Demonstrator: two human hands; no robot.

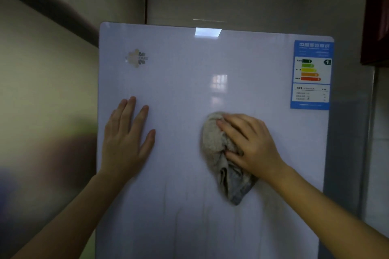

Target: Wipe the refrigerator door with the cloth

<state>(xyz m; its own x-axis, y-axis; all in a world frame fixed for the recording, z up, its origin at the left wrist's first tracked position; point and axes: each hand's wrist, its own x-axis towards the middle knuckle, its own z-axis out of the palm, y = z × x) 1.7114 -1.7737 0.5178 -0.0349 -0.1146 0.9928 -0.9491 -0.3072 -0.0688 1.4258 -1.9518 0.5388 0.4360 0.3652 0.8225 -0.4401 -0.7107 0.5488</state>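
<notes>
Right hand [250, 143] pressing crumpled beige terry cloth [221, 153] flat against glossy white refrigerator door [179, 82], fingers gripping it; left hand [126, 139] released, palm spread flat on door's left side, well apart from cloth

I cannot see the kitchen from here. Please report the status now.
Left hand flat on refrigerator door, empty. Right hand presses cloth on door, mid-panel. Energy label upper right, clear of cloth.
</notes>
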